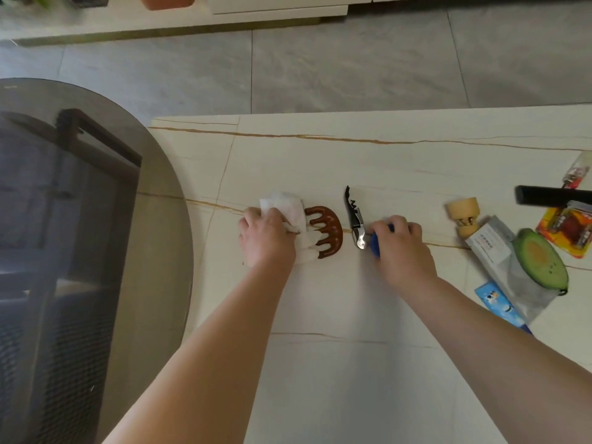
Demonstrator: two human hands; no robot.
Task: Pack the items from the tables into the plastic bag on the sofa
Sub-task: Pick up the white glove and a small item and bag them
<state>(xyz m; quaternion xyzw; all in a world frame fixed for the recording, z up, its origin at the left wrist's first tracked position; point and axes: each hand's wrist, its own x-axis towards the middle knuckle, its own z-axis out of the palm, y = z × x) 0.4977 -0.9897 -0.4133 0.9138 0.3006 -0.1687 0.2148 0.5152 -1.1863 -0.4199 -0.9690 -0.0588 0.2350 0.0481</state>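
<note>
On the white marble table (352,363) my left hand (267,238) is closed on a white folded cloth or tissue pack (286,208), lying beside a brown hair claw clip (326,232). My right hand (400,245) grips a blue object (375,248), mostly hidden under the fingers. Just left of it lies a black and silver corkscrew (355,222). The plastic bag and sofa are out of view.
At the right lie a wooden spool-like piece (464,217), a silver pouch (499,257), a green avocado-shaped item (541,257), a blue packet (496,302), a red-yellow packet (567,232) and a black bar (551,195). A dark oval glass table (80,219) stands at the left.
</note>
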